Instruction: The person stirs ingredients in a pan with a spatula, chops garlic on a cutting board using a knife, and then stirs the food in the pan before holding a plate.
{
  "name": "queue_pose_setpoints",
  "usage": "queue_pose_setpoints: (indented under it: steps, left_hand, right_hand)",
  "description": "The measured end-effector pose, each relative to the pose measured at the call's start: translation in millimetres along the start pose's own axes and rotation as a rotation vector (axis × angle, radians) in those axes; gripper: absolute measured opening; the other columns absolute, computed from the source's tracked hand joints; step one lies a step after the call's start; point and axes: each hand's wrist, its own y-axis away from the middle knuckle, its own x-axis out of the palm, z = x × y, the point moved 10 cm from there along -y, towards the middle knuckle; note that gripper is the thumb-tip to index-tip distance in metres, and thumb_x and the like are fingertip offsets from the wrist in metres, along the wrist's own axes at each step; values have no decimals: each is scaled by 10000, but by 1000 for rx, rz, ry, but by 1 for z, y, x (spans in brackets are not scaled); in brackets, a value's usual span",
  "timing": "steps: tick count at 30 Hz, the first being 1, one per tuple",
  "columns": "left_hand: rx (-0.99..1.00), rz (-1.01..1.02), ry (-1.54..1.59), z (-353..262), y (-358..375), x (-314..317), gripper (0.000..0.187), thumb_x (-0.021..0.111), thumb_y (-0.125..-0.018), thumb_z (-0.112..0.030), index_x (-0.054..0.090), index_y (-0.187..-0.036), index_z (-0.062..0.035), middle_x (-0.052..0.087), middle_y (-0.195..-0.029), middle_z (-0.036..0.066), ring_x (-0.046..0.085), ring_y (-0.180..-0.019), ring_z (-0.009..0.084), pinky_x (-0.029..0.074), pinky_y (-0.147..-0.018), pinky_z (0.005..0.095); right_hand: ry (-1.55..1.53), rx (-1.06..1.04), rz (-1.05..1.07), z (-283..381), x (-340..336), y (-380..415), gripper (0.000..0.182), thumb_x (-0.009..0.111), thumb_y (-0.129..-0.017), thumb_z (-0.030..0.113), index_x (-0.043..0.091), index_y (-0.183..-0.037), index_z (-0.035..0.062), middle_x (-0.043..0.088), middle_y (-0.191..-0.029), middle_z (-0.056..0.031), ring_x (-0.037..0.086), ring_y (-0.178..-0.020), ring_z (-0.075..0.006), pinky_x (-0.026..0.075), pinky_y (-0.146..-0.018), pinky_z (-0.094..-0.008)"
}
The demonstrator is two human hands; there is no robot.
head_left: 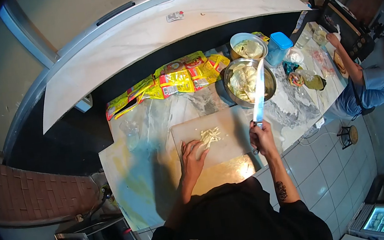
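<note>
My right hand (263, 139) is closed around the handle of a large knife (260, 94), its blade pointing up and away over the edge of a metal bowl. On the pale cutting board (186, 133) lies a small heap of pale cut strips (210, 137), of a kind I cannot make out. My left hand (192, 157) rests on the board just left of the strips, fingers apart and holding nothing. Beyond the board, the metal bowl (272, 85) holds pale cut pieces.
Behind that bowl stands a second bowl (233, 42) with pale contents, beside a blue-lidded container (280, 43). Yellow-and-red packets (175, 81) line the counter's back. Several bags lie farther right, where another person (372, 86) stands. A stool (348, 136) is on the tiled floor.
</note>
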Motion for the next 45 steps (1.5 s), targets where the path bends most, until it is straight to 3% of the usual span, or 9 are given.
queue_pose_setpoints:
  steps: [6,14,20,22,28,31,33,43,45]
  left_hand:
    - [100,72,-80,-3,-1,8,180,728,-815,-145,726,-978,-67,647,-1063,76,592,-1051,292,326,-1100,488]
    - [67,83,20,8,-15,10,122,710,-827,-111,724,-937,-61,673,-953,66,623,-960,259,350,-1082,480]
    - [37,73,81,8,-18,6,74,705,-836,-91,707,-899,-51,676,-865,91,640,-867,294,385,-1054,484]
    - [34,57,98,7,-21,3,71,706,-838,-91,702,-895,-48,678,-852,98,646,-846,306,396,-1043,488]
    - [-57,12,157,3,-25,-9,76,715,-837,-83,693,-882,-27,699,-863,137,665,-810,324,460,-969,440]
    - [-210,54,252,9,-24,-8,81,715,-839,-72,700,-894,-15,709,-863,144,683,-829,285,500,-874,355]
    - [-226,111,227,3,-26,-9,93,717,-843,-66,706,-910,-2,721,-873,136,694,-835,232,507,-783,303]
    - [-249,202,388,16,-17,8,102,712,-866,-44,693,-926,36,719,-897,89,656,-874,123,506,-832,281]
    - [-278,110,628,22,-14,8,127,707,-869,-30,681,-970,42,711,-926,83,649,-896,113,509,-843,281]
  right_hand:
    - [371,-74,128,-15,34,10,103,610,-920,139,596,-846,69,465,-583,76,382,-448,-20,272,-399,-232]
    - [410,-142,145,-61,47,-8,268,603,-978,231,535,-756,98,367,-508,88,303,-393,-24,214,-361,-235]
    - [396,-31,79,-72,35,-14,307,584,-990,246,502,-726,112,372,-498,85,293,-377,-30,203,-356,-248]
    - [452,-211,120,-57,43,-10,315,586,-989,250,501,-719,112,375,-499,85,284,-376,-29,191,-355,-254]
    - [565,-317,98,-51,40,-2,329,594,-985,237,533,-701,84,369,-553,109,300,-487,-11,220,-435,-242]
    - [636,-223,107,-54,33,2,318,619,-954,248,608,-806,-34,458,-597,22,391,-586,-81,352,-521,-302]
    - [648,-203,98,-57,24,1,320,620,-954,252,610,-804,-32,455,-593,19,389,-586,-80,352,-519,-302]
    - [656,-212,24,-46,7,3,345,624,-950,277,621,-798,-33,471,-583,9,390,-587,-76,355,-516,-300]
    - [668,-198,23,-47,7,3,343,624,-950,276,624,-804,-34,476,-584,5,394,-590,-76,360,-522,-301]
